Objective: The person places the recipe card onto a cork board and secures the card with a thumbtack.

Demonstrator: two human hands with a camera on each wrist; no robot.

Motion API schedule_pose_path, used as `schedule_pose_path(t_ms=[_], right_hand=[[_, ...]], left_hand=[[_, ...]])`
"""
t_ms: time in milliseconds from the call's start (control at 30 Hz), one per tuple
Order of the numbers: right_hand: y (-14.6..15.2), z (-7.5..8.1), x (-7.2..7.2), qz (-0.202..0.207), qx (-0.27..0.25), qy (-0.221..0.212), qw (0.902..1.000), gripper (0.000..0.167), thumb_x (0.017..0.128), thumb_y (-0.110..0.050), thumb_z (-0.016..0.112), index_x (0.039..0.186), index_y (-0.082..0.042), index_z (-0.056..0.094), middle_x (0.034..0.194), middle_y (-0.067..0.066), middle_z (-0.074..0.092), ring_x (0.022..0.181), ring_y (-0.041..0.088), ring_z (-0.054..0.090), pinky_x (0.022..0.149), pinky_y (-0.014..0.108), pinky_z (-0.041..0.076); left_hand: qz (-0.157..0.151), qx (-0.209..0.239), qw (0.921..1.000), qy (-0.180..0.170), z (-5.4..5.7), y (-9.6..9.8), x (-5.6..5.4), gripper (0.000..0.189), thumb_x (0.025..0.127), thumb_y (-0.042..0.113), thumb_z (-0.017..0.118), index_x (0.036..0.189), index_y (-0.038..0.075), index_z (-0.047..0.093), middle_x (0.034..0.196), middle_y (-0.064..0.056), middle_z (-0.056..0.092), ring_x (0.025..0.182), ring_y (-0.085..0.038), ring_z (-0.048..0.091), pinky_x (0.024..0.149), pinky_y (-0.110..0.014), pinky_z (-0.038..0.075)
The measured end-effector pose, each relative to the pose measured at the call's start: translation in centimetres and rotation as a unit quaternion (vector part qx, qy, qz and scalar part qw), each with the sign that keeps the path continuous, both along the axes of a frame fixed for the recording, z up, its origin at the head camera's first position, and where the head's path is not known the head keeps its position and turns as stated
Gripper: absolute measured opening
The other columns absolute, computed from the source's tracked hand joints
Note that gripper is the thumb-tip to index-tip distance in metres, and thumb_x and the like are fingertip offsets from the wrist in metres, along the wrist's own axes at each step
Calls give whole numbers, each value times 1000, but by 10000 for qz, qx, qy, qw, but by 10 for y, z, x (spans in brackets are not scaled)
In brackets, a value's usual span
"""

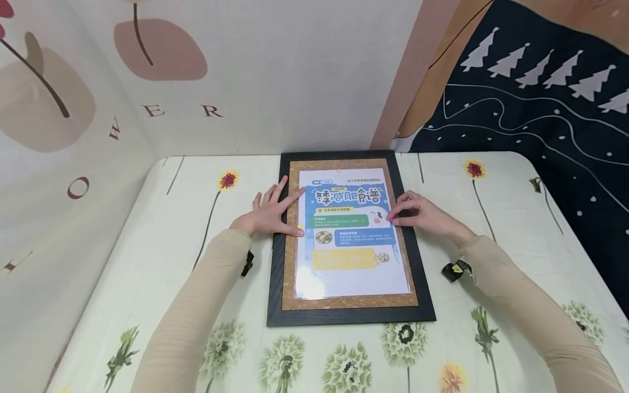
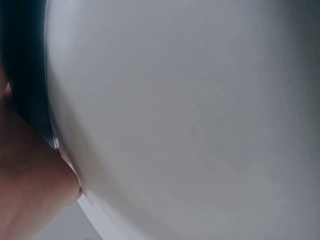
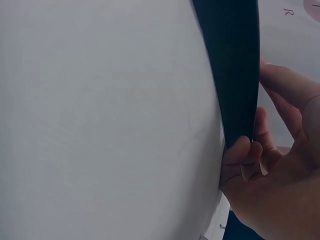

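Observation:
A corkboard (image 1: 290,273) in a black frame (image 1: 351,316) lies on the table, with a printed sheet (image 1: 354,281) in Chinese on it. My left hand (image 1: 267,215) spreads over the board's left side, its index finger and thumb touching the sheet's edge. By that thumb sits a small yellow pushpin (image 1: 300,226). At the sheet's right edge, the thumb and index finger of my right hand (image 1: 417,213) pinch a small pink pushpin (image 1: 390,218), mostly hidden. In the right wrist view, the other fingers (image 3: 237,150) curl near the frame's dark side; the pin is out of sight.
A flower-print cloth (image 1: 172,305) covers the table. Behind it hangs a pale printed curtain (image 1: 295,82), with a dark tree-patterned cloth (image 1: 550,109) at the right. Black wrist straps (image 1: 454,270) show under the forearms.

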State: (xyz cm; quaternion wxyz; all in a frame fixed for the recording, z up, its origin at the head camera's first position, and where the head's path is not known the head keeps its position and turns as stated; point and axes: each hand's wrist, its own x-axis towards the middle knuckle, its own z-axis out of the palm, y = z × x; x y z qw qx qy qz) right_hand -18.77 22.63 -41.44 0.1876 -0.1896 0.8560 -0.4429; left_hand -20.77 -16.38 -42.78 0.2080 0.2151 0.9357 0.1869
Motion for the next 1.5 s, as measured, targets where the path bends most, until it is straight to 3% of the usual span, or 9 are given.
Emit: schedule_pose_path(t_ms=[133, 300, 1500], right_hand=[[6, -14, -7, -46, 66, 36, 10000, 18, 88, -6, 71, 104, 1, 73, 116, 16, 44, 113, 32, 34, 91, 46, 28], [8, -17, -11, -66, 58, -29, 10000, 19, 88, -10, 72, 105, -2, 75, 113, 13, 44, 110, 29, 35, 90, 44, 28], [3, -12, -9, -87, 211, -4, 9997, 16, 87, -5, 72, 102, 0, 75, 108, 14, 45, 103, 28, 36, 83, 40, 29]], left_hand=[[-11, -40, 10000, 44, 1, 0, 0, 109, 76, 61, 73, 157, 29, 7, 156, -10, -27, 142, -41, -11, 104, -66, -9], [-16, -10, 10000, 92, 2, 1, 0, 109, 75, 58, 75, 157, 28, 9, 157, -12, -25, 142, -42, -10, 104, -66, -8], [-7, -65, 10000, 14, 0, 0, -1, 110, 76, 59, 74, 157, 30, 5, 156, -8, -29, 143, -40, -10, 105, -65, -7]])
